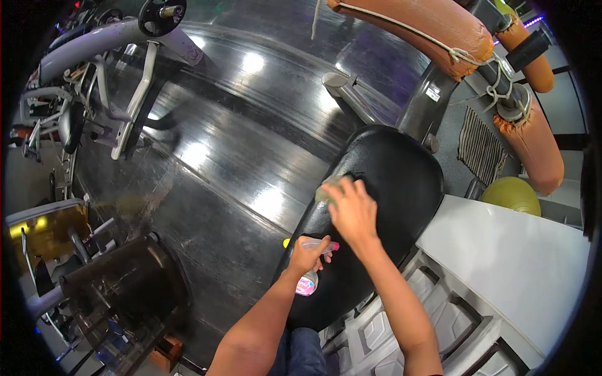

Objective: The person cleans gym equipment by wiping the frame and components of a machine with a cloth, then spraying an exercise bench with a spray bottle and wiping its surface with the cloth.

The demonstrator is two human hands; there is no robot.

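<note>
Greenish cloth (pixel 323 190) gripped in curled right fingers (pixel 349 187); left fingers (pixel 318 265) wrapped round spray bottle (pixel 306 284).

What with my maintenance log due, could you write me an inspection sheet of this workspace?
Surface: black padded bench, glossy under the lights.
Job's things: clear spray bottle with a pink part at its head; pale cloth, partly hidden.
Clutter: yellow-green ball and striped mat, both off to the right.
Hands: left hand grips the bottle near its top; right hand holds the cloth at the bench's left side.
Cables: no electrical ones seen; rope tied around an orange padded roller.
Surroundings: dark, reflective floor; exercise equipment at left; white surface at right.
</note>
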